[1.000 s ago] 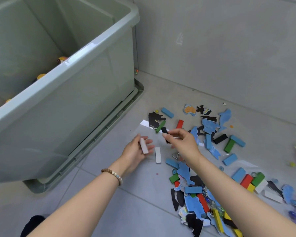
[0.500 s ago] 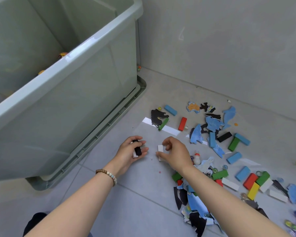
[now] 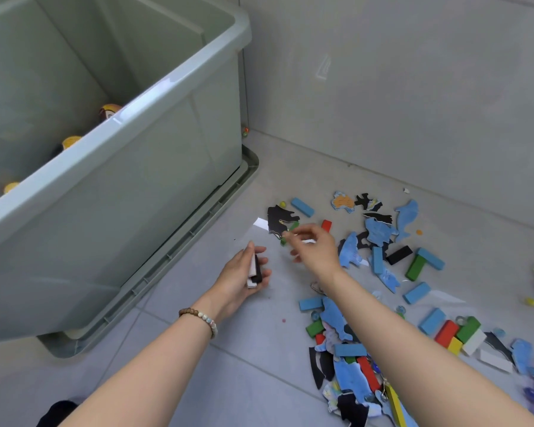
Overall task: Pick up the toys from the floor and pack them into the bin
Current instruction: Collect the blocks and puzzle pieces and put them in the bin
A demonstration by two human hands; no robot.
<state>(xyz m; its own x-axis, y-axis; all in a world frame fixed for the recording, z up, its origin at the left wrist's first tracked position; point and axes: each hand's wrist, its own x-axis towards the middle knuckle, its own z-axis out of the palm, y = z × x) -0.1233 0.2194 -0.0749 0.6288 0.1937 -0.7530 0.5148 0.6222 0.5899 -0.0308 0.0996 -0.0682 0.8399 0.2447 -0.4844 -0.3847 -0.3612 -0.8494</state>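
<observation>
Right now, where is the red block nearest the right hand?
In the head view, the red block lies on the floor just beyond the right hand, right of the black puzzle piece.

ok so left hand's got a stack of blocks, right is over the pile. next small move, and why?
Probably close the right hand on the green block just under its fingertips and add it to the white and black blocks held in the left hand. The right hand looks empty, that block is nearest, and the bin is beside the left hand.
</observation>
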